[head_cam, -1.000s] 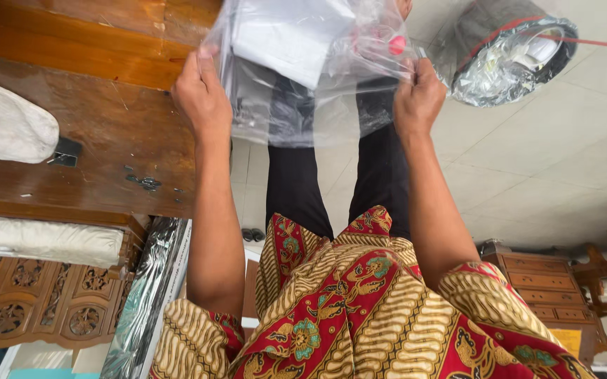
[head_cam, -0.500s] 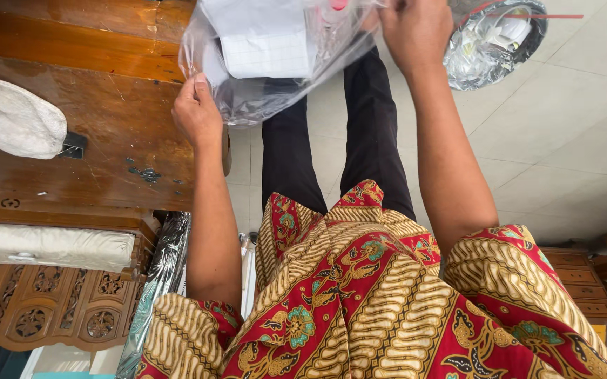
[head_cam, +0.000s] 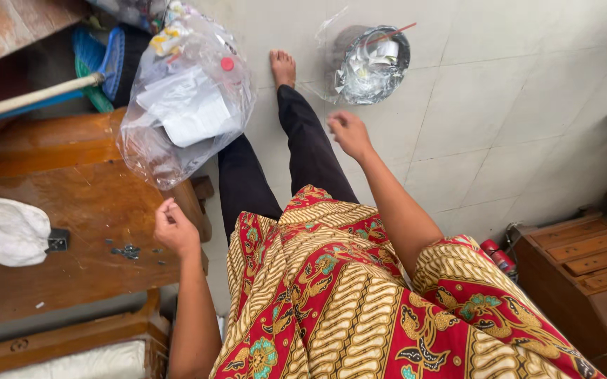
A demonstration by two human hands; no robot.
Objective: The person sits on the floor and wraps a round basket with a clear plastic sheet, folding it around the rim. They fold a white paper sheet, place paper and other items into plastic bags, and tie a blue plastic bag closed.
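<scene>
A clear plastic bag (head_cam: 184, 105) with white papers and a red-capped bottle inside sits over the far edge of the wooden table (head_cam: 72, 203); neither hand touches it, and I cannot tell whether it rests there or is in the air. My left hand (head_cam: 176, 228) is curled into a loose fist above the table's right edge, below the bag. Out over the tiled floor beside my leg, my right hand (head_cam: 349, 133) holds nothing, its fingers loosely apart. I stand in black trousers and a red patterned top.
A metal bucket lined with plastic (head_cam: 373, 63) stands on the tiles ahead. A broom with a blue head (head_cam: 100, 63) leans at the upper left. A white cloth (head_cam: 5, 231) and small dark screws (head_cam: 129, 250) lie on the table. A wooden cabinet (head_cam: 577, 260) stands at the right.
Both hands have let go of the plastic bag and dropped lower. The bag now sits at the table's far edge, and the view has tilted toward the floor.
</scene>
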